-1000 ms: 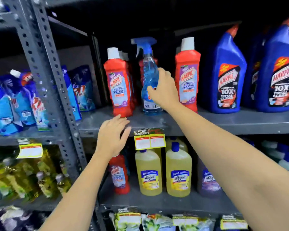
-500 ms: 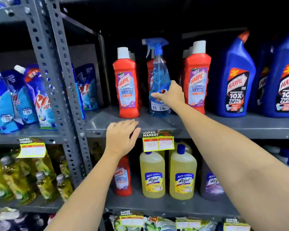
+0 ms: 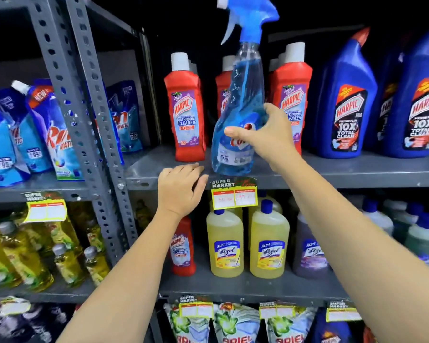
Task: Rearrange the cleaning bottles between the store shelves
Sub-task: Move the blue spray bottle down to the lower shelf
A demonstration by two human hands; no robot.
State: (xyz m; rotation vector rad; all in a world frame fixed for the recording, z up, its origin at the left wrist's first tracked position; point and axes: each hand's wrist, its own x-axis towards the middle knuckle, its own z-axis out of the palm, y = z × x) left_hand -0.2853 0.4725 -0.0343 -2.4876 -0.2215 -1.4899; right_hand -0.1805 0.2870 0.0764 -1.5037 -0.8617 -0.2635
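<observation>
The blue spray bottle [image 3: 235,134] is clasped low by the right hand [image 3: 265,134]; red bottles [image 3: 187,115] beside it could be toppled.

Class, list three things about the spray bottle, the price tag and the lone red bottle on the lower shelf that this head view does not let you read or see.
1. Spray bottle: its brand label is covered by the right hand, and the print below is blurred.
2. Price tag: the figures are too faint and small to read.
3. Lower red bottle: its cap and neck are hidden behind the left hand and wrist.
</observation>
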